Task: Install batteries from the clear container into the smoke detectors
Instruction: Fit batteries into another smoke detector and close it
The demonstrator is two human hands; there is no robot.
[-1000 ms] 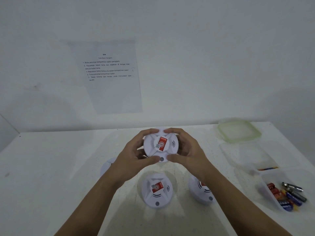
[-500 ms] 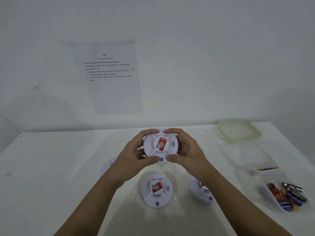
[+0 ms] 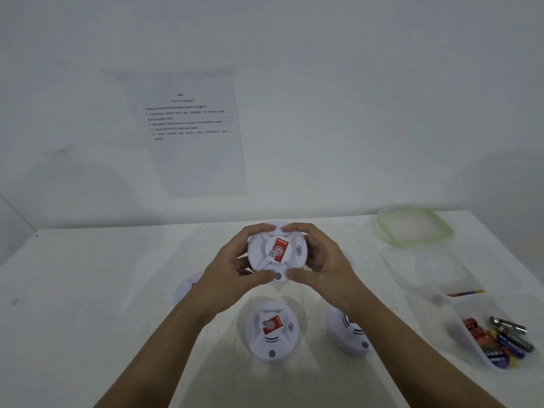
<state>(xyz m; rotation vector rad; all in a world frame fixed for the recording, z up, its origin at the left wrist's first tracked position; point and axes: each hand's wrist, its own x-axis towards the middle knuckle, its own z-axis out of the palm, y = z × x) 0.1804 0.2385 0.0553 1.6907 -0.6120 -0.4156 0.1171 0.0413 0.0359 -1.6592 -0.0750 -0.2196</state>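
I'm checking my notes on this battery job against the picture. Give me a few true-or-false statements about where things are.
1. Both hands hold one smoke detector above the table. True; left hand, right hand.
2. The batteries lie in a clear container at the right. True.
3. The green-rimmed lid covers the batteries. False; it lies apart, farther back.
4. The held detector's back faces the camera. False; its labelled front does.
5. A printed sheet hangs on the wall. True.

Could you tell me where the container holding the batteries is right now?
In the head view, the clear container sits at the table's right edge, lower right, with the batteries inside, just nearer than an empty clear tray.
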